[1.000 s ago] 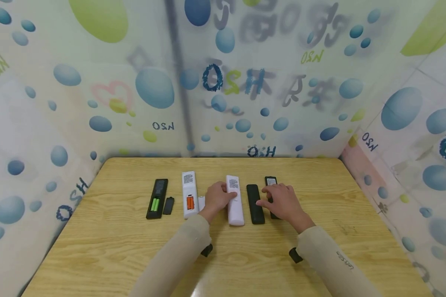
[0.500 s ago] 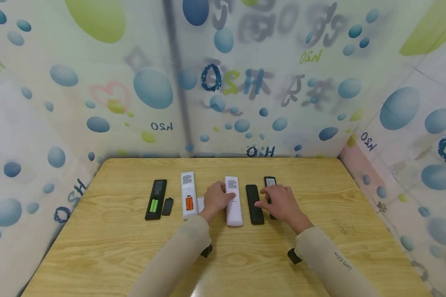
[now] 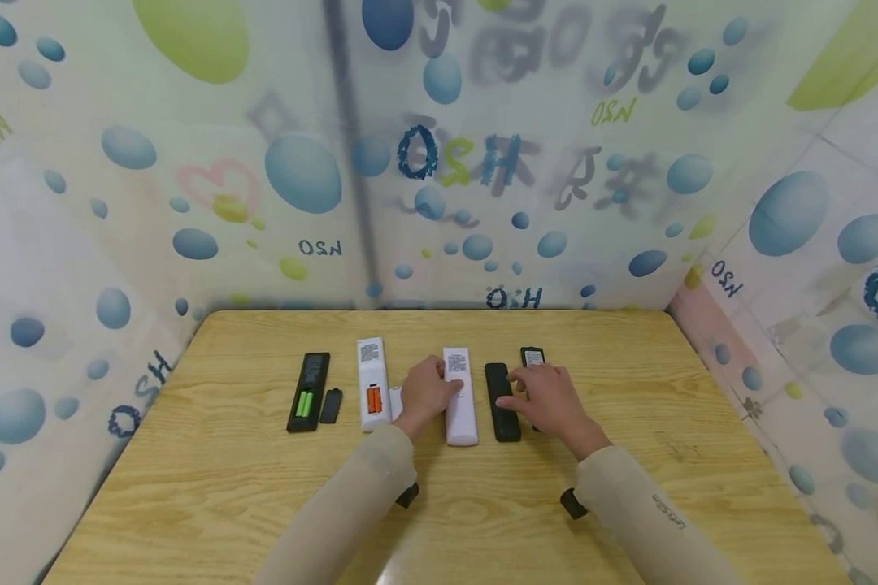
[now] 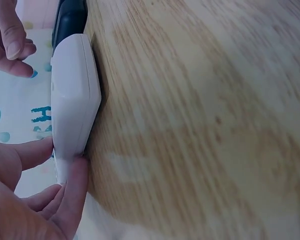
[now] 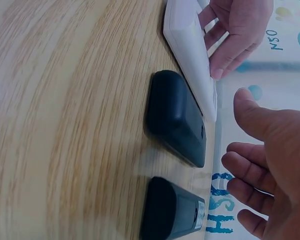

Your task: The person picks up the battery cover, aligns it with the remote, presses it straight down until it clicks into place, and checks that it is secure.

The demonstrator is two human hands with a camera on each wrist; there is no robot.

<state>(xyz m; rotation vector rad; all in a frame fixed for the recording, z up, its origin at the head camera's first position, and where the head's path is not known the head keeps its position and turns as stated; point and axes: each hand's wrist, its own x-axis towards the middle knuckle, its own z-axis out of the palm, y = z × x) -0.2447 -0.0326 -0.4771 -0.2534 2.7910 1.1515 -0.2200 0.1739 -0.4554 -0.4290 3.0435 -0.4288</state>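
In the head view, a white remote control [image 3: 462, 422] lies face down mid-table, its printed label at the far end. My left hand [image 3: 426, 396] holds it by its left side, thumb on the back and fingers along the edge; the left wrist view shows the thumb and fingers pinching the white casing [image 4: 72, 95]. My right hand [image 3: 552, 400] hovers over a black remote control [image 3: 506, 424], fingers loosely bent with nothing between them. In the right wrist view its fingers [image 5: 250, 165] stand apart from the black casing [image 5: 172, 112]. Another black remote [image 3: 533, 356] is partly hidden beneath that hand.
Further left lie a white remote [image 3: 371, 361] with orange batteries showing and a black remote [image 3: 312, 370] with green ones. A small black battery cover [image 3: 331, 406] lies beside the latter; a white cover [image 3: 396, 400] is partly behind my left hand. A patterned wall backs the wooden table [image 3: 227, 487].
My right hand has shifted slightly left over the black remote control. The left hand keeps its hold on the white remote, and the remotes have not moved on the table.
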